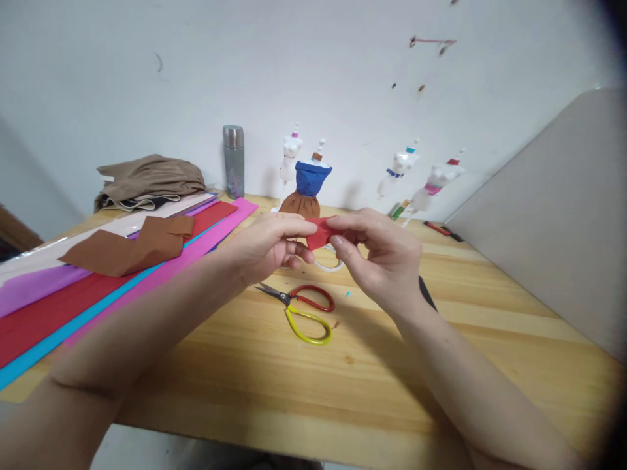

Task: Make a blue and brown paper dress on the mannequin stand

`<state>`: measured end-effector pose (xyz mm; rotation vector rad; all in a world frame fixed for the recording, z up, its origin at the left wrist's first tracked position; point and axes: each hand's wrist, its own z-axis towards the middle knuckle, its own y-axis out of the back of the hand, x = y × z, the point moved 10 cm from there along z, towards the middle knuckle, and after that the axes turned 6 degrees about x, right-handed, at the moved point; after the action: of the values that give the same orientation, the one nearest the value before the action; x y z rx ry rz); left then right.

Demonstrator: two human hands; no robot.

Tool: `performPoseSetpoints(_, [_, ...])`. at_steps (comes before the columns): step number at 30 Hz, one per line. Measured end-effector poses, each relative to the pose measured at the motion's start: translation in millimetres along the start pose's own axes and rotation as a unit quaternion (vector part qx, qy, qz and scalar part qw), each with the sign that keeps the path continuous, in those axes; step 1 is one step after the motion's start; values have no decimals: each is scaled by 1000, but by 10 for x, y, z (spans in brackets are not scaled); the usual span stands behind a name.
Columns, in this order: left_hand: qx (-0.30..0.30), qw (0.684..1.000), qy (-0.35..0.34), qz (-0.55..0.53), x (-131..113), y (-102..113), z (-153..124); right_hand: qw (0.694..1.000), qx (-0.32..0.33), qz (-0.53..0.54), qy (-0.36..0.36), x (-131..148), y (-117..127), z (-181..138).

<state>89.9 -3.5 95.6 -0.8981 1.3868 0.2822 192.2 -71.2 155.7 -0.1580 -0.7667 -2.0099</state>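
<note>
A small red piece of crepe paper or cloth point(319, 235) is stretched between my two hands above the table. My left hand point(269, 241) pinches its left edge, with the lower fingers curled underneath. On the other side, my right hand point(385, 258) grips it between thumb and forefinger. Below them lie scissors point(287, 298) with one red and one yellow handle, blades slightly apart and pointing left. Behind the red piece stands a small white mannequin wearing a blue top point(312, 177) and a gathered brown skirt point(301, 205). A white ring-like thing point(329, 267) is partly hidden by my hands.
Several coloured sheets, including a pink one point(196, 251), lie at the left under a brown piece point(130, 248). A folded brown garment point(151, 177) and a grey flask point(234, 163) stand by the wall. More small mannequins point(443, 175) line the back; a partition point(553, 215) bounds the right.
</note>
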Motion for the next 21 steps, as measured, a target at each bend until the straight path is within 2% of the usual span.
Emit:
performPoseSetpoints(4, [5, 1000, -4, 12, -12, -5, -5, 1000, -5, -13, 12, 6, 6, -3])
performPoseSetpoints(8, [-14, 999, -19, 43, -33, 28, -11, 1000, -15, -19, 14, 15, 26, -3])
performPoseSetpoints(11, [-44, 988, -85, 122, -146, 63, -27, 999, -35, 6, -21, -51, 65, -5])
performPoseSetpoints(13, [-67, 953, -195, 221, -348, 41, -92, 996, -49, 44, -57, -125, 82, -8])
performPoseSetpoints(16, [-91, 844, -363, 384, -594, -101, -280, 987, -64, 108, -101, -208, 79, -10])
performPoseSetpoints(18, [-92, 780, -421, 454, -628, -192, -358, 980, -69, 136, -125, -240, 67, -9])
performPoseSetpoints(21, [-78, 740, -455, 490, -608, -268, -391, 974, -71, 151, -153, -264, 50, -13])
